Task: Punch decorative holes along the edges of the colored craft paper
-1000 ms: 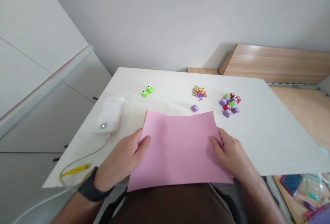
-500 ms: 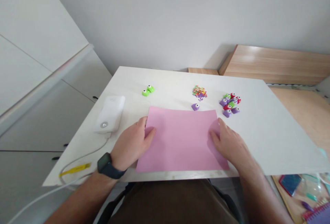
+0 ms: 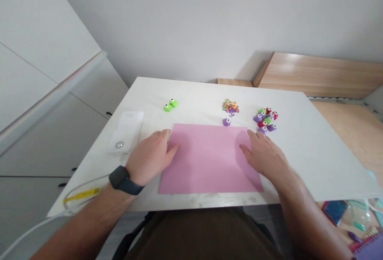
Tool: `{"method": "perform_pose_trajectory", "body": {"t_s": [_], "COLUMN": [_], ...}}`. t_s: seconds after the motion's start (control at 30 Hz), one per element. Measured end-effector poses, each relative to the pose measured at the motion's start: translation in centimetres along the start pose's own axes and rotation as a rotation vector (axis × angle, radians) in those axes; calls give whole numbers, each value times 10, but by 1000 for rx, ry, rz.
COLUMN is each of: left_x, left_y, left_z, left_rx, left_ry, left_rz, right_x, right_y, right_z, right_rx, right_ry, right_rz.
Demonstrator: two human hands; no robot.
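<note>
A pink sheet of paper [image 3: 206, 158] lies flat on the white table [image 3: 314, 152] near its front edge. My left hand [image 3: 149, 156], a dark watch on its wrist, rests palm down on the sheet's left edge with fingers stretched out. My right hand [image 3: 263, 156] lies flat on the sheet's right side, fingers spread. A single purple punch [image 3: 226, 122] sits just beyond the sheet's far edge. A cluster of purple, red and green punches [image 3: 265, 119] lies close to my right fingertips.
Two green punches [image 3: 170, 105] sit at the back left. A small heap of coloured confetti [image 3: 230, 106] lies behind the purple punch. A white device [image 3: 127, 131] with a cable lies on the left. Wooden furniture [image 3: 317, 74] stands at the right.
The pink sheet went from overhanging the front edge, held at both sides, to lying fully flat farther onto the table. Both hands moved forward and flattened on it.
</note>
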State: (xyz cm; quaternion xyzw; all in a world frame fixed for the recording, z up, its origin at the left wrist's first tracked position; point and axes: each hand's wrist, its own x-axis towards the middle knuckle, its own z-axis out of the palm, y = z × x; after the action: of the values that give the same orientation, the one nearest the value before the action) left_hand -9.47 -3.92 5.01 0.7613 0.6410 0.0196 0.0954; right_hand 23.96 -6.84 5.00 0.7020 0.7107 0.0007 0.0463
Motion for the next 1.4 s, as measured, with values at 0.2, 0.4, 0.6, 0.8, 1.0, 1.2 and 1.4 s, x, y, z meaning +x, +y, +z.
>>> {"method": "perform_pose_trajectory", "body": {"t_s": [0.2, 0.4, 0.6, 0.8, 1.0, 1.2, 1.4], "left_x": [23, 55, 61, 64, 64, 63, 64], "left_y": [27, 30, 0, -11, -14, -15, -16], "left_z": [-23, -22, -6, 1, 1, 2, 5], "left_rx": [118, 121, 106, 57, 13, -52, -96], "left_ry": [64, 24, -7, -27, -27, 10, 48], "left_rz": [71, 87, 82, 73, 73, 85, 91], "right_x": [45, 93, 99, 96, 94, 93, 93], "right_y": [-19, -22, -25, -18, -19, -23, -25], "right_z": [-30, -20, -1, 9, 13, 12, 14], "right_rx": [107, 202, 244, 345, 684, 1092, 1403], "right_ry": [94, 26, 39, 96, 199, 78, -40], "right_rz": [-104, -177, -157, -163, -85, -34, -44]}}
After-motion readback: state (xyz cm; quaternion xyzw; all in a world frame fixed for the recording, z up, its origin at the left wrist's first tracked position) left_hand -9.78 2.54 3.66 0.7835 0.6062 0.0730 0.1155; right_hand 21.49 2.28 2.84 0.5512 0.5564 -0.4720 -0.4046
